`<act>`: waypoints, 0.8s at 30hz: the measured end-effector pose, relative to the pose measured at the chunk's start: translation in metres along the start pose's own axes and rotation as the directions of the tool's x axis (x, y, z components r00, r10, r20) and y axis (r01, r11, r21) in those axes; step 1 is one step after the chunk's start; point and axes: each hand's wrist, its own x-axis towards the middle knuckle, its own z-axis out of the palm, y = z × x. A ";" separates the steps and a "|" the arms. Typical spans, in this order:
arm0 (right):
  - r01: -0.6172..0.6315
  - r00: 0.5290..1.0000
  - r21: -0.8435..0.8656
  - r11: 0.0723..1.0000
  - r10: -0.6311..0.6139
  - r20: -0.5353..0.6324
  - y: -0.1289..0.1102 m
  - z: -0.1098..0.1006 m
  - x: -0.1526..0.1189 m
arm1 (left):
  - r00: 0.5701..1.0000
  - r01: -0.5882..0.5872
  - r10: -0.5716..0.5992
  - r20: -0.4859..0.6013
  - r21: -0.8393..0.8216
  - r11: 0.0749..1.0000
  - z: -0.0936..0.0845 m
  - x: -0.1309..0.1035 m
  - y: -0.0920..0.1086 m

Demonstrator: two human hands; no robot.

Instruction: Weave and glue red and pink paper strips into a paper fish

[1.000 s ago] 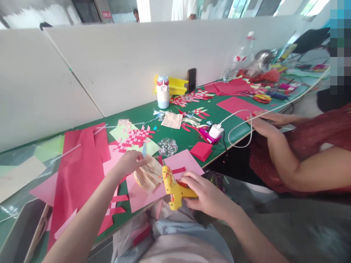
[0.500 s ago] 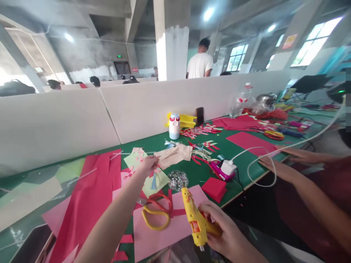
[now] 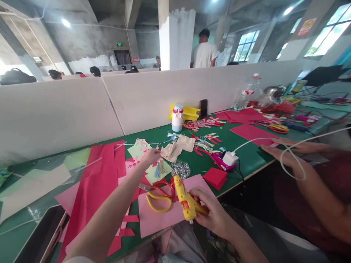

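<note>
My right hand (image 3: 212, 212) grips a yellow glue gun (image 3: 185, 199) by its handle, with the nozzle pointing away from me. My left hand (image 3: 151, 156) reaches over the pale green paper (image 3: 149, 173), its fingers drawn together; whatever they pinch, if anything, is hidden. Just right of those fingers lies a crumpled beige cloth pouch (image 3: 172, 150). Below the left hand a blue-and-cream tassel (image 3: 157, 171) rests on the green paper. Scissors with red and yellow handles (image 3: 159, 210) lie on pink paper (image 3: 153, 226). A clear dish of beads (image 3: 181, 170) sits beyond the glue gun's nozzle.
Red sheets (image 3: 94, 182) cover the left side. Folded red paper (image 3: 215, 178) and a white charger plug (image 3: 230, 158) lie to the right. A white bottle (image 3: 177, 118) stands near the partition (image 3: 148, 96). A co-worker's hands (image 3: 279, 151) rest at the right table edge.
The beige pouch, earlier stretched out from my left hand, now lies crumpled beside it, apart from the fingers. My right hand has shifted the glue gun slightly left and toward the beads.
</note>
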 end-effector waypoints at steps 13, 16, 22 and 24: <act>0.008 1.000 0.005 1.000 -0.008 0.007 -0.009 0.009 -0.006 | 0.965 -0.252 0.245 0.092 0.573 0.779 0.041 -0.059 -0.005; -0.001 1.000 0.007 1.000 0.001 0.013 -0.008 0.010 -0.006 | 0.943 -0.314 0.313 0.112 0.611 0.727 0.052 -0.081 -0.004; -0.008 0.999 -0.040 0.999 0.009 0.031 -0.001 0.016 -0.003 | 0.928 -0.272 0.372 -0.029 0.631 0.727 0.034 -0.137 -0.024; 0.001 0.999 -0.047 0.999 0.002 0.048 0.002 0.021 -0.002 | 0.929 -0.207 0.351 -0.116 0.622 0.755 0.018 -0.163 -0.042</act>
